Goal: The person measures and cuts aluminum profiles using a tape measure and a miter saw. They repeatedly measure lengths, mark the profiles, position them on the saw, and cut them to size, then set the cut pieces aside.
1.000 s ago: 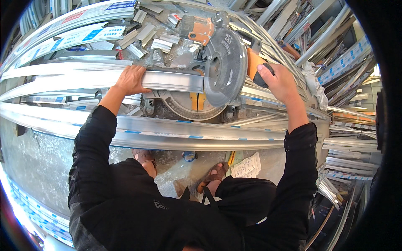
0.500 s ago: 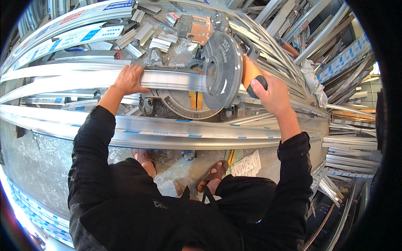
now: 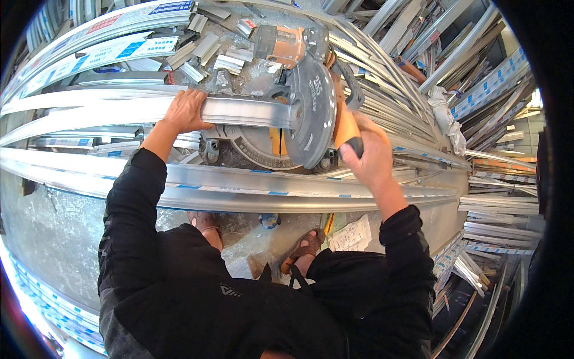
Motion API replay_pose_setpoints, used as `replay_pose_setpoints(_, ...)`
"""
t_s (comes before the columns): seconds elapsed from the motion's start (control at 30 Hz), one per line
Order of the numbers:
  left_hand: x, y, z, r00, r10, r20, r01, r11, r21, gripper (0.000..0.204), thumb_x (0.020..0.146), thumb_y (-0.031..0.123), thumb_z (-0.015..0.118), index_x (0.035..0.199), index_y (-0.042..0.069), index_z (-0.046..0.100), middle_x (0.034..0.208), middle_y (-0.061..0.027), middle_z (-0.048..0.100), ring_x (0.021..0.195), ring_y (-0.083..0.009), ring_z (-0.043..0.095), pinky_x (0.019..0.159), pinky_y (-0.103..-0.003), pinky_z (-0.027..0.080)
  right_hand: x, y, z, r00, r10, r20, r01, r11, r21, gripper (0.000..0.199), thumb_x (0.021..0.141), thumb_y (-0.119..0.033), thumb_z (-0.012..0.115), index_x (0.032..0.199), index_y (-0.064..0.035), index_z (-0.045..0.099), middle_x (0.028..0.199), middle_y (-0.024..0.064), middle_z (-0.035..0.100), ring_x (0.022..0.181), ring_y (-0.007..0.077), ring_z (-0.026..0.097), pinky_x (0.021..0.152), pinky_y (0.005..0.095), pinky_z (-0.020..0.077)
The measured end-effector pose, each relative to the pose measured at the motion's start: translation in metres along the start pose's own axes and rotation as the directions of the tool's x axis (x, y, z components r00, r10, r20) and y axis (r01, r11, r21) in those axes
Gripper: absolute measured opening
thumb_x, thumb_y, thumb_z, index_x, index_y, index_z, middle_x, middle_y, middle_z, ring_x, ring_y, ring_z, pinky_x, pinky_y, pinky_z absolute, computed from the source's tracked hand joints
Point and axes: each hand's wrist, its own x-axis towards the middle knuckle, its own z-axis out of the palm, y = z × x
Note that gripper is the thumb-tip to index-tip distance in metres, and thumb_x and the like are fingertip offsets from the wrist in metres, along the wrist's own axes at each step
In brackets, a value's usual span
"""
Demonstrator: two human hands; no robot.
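Observation:
My right hand is closed round the orange-and-black handle of a miter saw. The saw's round grey guard is down over the end of a long silver metal profile, and the blade is hidden behind it. With fingers bent over the top edge and the thumb along the front, my left hand grips that profile left of the guard. Below the profile shows the saw's curved base with a yellow insert. The saw's orange motor housing is at the back.
Long profiles run across between me and the saw. Short metal offcuts lie behind it on the left. Stacked profiles fill the right side. A paper sheet and a blue tape roll lie on the floor near my feet.
My right hand has drawn the saw handle down and toward me, slightly left. The saw head and guard have tilted lower with it. My left hand stays on the profile.

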Motion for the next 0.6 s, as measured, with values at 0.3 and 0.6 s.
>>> replay_pose_setpoints(0.3,-0.001,0.003,-0.005,0.999,-0.032,0.016,0.033,0.997,-0.071,0.083,0.066,0.050,0.086,0.127,0.003,0.057,0.121,-0.0146,0.061,0.119,-0.0329,0.055,0.107,-0.043,0.039,0.032,0.006,-0.022,0.986,0.120,-0.113,-0.118,0.993,0.028,0.047,0.090,-0.050,0.060,0.088,-0.0036,0.070,0.081,0.0188,0.067,0.076,0.0373,0.064,0.071,0.0470,0.0498)
replay_pose_setpoints(0.6,-0.005,0.004,-0.032,0.995,-0.083,0.058,0.086,0.995,-0.051,0.086,0.064,0.045,0.088,0.131,0.001,0.055,0.124,-0.0160,0.060,0.122,-0.0340,0.054,0.109,-0.044,0.037,0.116,0.099,-0.058,0.856,0.035,-0.515,0.004,0.997,0.074,0.043,0.101,-0.037,0.049,0.112,-0.0020,0.071,0.106,0.0199,0.071,0.100,0.0356,0.066,0.091,0.0403,0.0492)
